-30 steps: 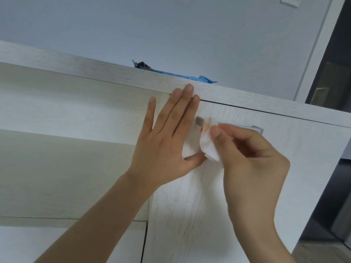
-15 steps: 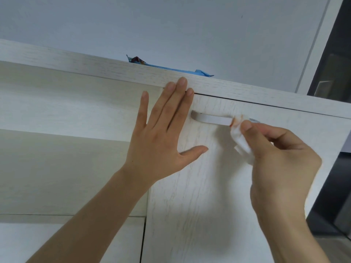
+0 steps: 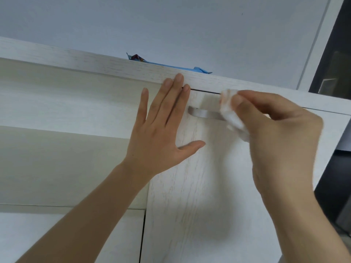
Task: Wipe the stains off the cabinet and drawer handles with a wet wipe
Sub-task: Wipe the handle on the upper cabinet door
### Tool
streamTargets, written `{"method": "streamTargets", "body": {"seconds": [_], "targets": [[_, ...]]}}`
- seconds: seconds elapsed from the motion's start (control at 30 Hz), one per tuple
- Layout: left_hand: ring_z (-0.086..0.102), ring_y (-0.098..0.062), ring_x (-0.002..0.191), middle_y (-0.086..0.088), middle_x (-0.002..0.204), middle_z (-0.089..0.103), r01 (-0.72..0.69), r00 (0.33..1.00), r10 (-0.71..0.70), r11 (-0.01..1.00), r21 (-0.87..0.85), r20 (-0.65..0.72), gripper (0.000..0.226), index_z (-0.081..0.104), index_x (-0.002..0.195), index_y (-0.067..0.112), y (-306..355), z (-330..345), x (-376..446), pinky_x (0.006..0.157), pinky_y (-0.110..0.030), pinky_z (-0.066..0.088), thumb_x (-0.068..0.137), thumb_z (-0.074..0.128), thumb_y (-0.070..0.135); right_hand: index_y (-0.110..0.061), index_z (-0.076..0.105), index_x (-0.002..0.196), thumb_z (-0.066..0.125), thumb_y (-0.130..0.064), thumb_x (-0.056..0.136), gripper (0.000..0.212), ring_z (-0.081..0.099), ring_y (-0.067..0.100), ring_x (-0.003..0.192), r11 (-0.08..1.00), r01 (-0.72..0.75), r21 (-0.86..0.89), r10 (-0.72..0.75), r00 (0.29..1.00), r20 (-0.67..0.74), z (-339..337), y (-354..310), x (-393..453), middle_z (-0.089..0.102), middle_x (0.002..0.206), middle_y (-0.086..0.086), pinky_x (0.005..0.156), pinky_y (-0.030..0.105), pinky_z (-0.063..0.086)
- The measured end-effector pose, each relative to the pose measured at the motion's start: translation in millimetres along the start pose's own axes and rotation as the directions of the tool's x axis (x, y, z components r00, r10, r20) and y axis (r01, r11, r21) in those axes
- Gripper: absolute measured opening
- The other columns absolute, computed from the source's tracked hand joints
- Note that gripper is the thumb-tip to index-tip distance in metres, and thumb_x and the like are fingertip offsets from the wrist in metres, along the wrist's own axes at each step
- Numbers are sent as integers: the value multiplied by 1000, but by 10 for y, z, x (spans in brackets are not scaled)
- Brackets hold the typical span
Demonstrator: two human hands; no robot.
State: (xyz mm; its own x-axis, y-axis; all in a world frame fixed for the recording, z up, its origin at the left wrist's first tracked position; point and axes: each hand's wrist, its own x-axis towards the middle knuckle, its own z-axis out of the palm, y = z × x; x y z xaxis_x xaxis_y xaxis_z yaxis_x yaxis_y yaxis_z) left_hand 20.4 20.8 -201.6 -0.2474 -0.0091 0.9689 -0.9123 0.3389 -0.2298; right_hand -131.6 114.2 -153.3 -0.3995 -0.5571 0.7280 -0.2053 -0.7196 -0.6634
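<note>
Cabinet door (image 3: 199, 186), pale whitewashed wood grain, fills the lower right of my view, closed under the cabinet's top board (image 3: 95, 61), with an open shelf recess (image 3: 66, 164) to its left. My left hand (image 3: 161, 133) lies flat against the upper left corner of that door, fingers straight and spread, the three longest fingertips reaching over the gap onto the top board and the thumb pointing right across the door face; it holds nothing. My right hand (image 3: 281, 137) is curled, thumb and fingertips pinching a crumpled white wet wipe (image 3: 230, 112), which is bunched over the right part of the handle (image 3: 205, 113). That handle is a flat, brushed-metal bar mounted horizontally near the top of the door, just right of my left fingers; its left end is bare and its right end is hidden behind the wipe and my right hand. I cannot tell whether any stain is on it. On top of the cabinet, above my left fingertips, the edge of a blue packet (image 3: 169, 63) with a bit of coloured print peeks over the board, against a plain light wall (image 3: 171, 25). A dark doorway (image 3: 334, 63) shows at the far right.
</note>
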Motion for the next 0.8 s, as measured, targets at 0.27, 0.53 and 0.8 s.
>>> {"method": "streamTargets", "body": {"seconds": [0.27,0.53,0.8], "targets": [[23,-27,143,-11,151,19,7,999,-9,999,-42,-44,94,24,145,1,-6,42,-4,117,-53,15,84,53,66,-25,74,85,61,-17,88,16,49,-2,68,780,360,-513,-161,906,391,264,-151,120,50,75,-17,69,-4,31],[21,-26,144,-9,152,16,10,999,-12,999,-40,-40,98,24,145,2,-13,36,-7,118,-51,11,81,56,68,-23,75,87,61,-17,90,15,46,0,66,669,485,-563,-148,829,539,225,-191,169,47,78,-7,67,-1,31],[19,-27,143,-9,152,14,6,1000,-6,1000,-28,1,97,22,145,0,-7,7,1,117,-52,10,83,48,69,-30,70,68,63,-21,89,24,59,-4,68,934,192,-301,-95,947,308,-10,-135,202,70,77,-11,62,11,41]]}}
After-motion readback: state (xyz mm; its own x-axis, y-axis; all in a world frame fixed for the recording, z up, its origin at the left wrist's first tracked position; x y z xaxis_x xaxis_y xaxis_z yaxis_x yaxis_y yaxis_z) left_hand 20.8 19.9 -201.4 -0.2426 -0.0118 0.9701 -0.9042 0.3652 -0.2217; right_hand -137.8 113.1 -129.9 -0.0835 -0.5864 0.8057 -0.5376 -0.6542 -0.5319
